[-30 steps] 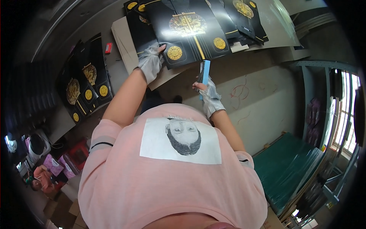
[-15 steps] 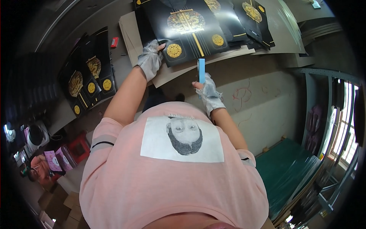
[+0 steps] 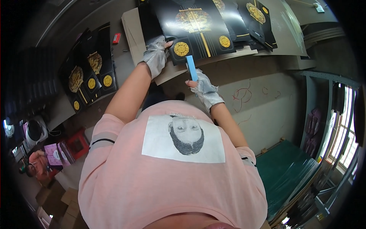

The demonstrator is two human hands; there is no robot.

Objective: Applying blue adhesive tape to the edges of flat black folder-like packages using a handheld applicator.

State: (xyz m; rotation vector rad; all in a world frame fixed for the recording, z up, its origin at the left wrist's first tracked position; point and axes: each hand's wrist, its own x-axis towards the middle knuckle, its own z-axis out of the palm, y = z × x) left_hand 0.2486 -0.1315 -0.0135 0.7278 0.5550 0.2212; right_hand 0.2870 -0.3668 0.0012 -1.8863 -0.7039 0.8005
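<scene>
A glossy black printed sheet (image 3: 213,42) with gold medallions and a gold centre strip lies on the near edge of the worktable. Its near left corner is pinched by my left hand (image 3: 155,57), in a frayed grey fingerless glove, thumb on top and fingers hidden beneath. My right hand (image 3: 206,88), gloved alike, is closed round a slim blue stapler (image 3: 191,68). The stapler points away from me, its tip at the sheet's near edge, left of the strip. Whether its jaws are around the edge I cannot tell.
More black-and-gold sheets lie at the right (image 3: 256,15) and on a left-hand surface (image 3: 91,72), near a small red box (image 3: 116,38). Cardboard (image 3: 130,36) lies under the work. A green wrapped stack (image 3: 286,175) stands low right. Another person (image 3: 40,164) is far left.
The stapler has moved left and tilted, its tip now overlapping the sheet's near edge. My left hand and the sheet have shifted slightly right in the picture.
</scene>
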